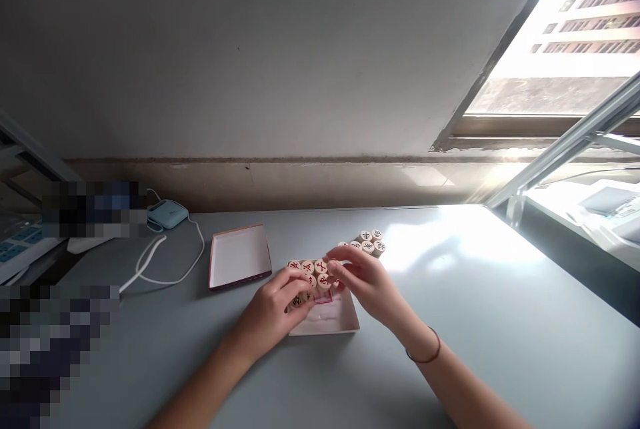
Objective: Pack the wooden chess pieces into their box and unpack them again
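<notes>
An open box [350, 323] with a pale inside stands on the desk before me, holding round wooden Chinese chess pieces [323, 281] with red characters along its far side. My left hand [276, 302] reaches into its left part, thumb and fingers closed around a piece with a black character [297, 300]. Over the right part of the rows, my right hand [364, 281] is bent into a pinch on a pale chess piece, mostly hidden by the fingers. Behind that hand, several pieces with black characters [367, 246] stand together on the desk, partly covered.
The box lid [240, 257] lies inside up to the left. Farther left are a light blue device [169, 213], a looping white cable [203, 242] and a power strip [23, 242]. A wall rises behind the grey desk [480, 322]; metal frames flank both sides.
</notes>
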A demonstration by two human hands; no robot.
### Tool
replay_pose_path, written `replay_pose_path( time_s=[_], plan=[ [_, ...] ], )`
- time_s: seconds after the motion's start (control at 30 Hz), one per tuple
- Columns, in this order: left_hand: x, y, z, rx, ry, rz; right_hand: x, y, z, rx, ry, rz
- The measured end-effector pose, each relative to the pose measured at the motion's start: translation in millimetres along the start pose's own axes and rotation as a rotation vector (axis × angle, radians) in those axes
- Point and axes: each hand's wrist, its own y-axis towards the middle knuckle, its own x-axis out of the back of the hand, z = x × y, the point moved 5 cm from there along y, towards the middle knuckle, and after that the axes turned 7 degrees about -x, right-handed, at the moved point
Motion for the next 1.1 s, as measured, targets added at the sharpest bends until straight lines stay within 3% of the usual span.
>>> replay_pose_path(
  time_s=[0.2,0.43,0.73,0.93,1.1],
  plan=[
    [-12.6,2.5,-8.1,-0.084,0.207,0.179,8.6,0.6,3.9,0.034,-0.107,-0.024],
    [-7.6,0.4,-3.5,-0.055,0.249,0.12,-5.7,-13.1,9.4,0.145,-0.506,0.132],
    [1.4,-3.6,7.8,-0.003,0.266,0.144,-37.3,-21.5,8.1,0.524,-0.872,0.171],
    [-2.9,-8.3,15.0,0.047,0.243,0.189,-42.5,-20.8,1.6,0.627,-0.957,0.081],
    [-3.6,-9.1,15.3,0.057,0.239,0.192,-29.4,-14.8,6.7,0.552,-0.856,0.071]
  ],
)
